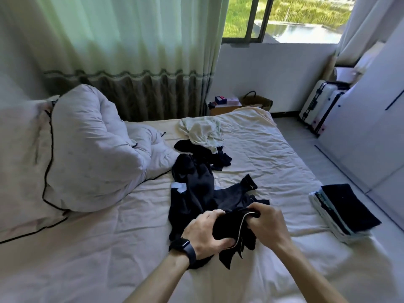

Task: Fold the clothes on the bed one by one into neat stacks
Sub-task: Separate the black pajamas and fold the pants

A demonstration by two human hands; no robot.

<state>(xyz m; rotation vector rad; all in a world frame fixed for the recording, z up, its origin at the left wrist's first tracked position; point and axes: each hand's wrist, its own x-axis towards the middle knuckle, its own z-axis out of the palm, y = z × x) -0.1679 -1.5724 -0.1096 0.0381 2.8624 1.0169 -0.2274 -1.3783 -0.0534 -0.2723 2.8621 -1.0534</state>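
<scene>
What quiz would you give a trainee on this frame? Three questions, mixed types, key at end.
1. True or false: the left hand and the right hand both grip the black garment.
2. Where on the bed does the folded stack lie? A) near the right edge B) near the left edge C) at the far edge
3. Fill in: the top item of the folded stack is ___ in colour.
Key: 1 true; 2 A; 3 black.
</scene>
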